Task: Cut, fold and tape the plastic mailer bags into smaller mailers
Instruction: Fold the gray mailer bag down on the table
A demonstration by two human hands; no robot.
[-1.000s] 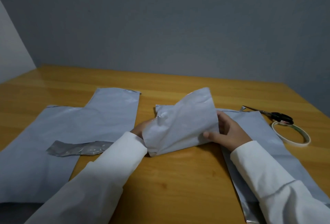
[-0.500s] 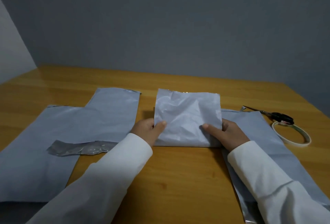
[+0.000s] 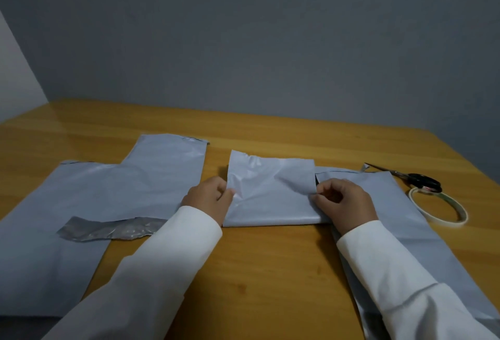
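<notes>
A small folded grey mailer piece [image 3: 270,193] lies flat on the wooden table [image 3: 270,272] in the middle. My left hand [image 3: 207,199] holds its left edge, thumb on top. My right hand [image 3: 343,201] pinches its right edge with curled fingers. A long grey mailer [image 3: 422,231] runs under my right forearm toward the near right. Two large grey mailers [image 3: 94,190] overlap on the left, with a crumpled dark cut strip [image 3: 108,228] lying on them. Black scissors [image 3: 414,178] and a roll of tape [image 3: 438,207] sit at the right.
A grey wall stands behind the table's far edge. Bare wood shows between my forearms and along the back of the table. The table's right edge runs close past the scissors and tape.
The small mailer piece was lifted and tilted a second ago; it now lies flat on the table. My right hand has shifted to pinch its right edge.
</notes>
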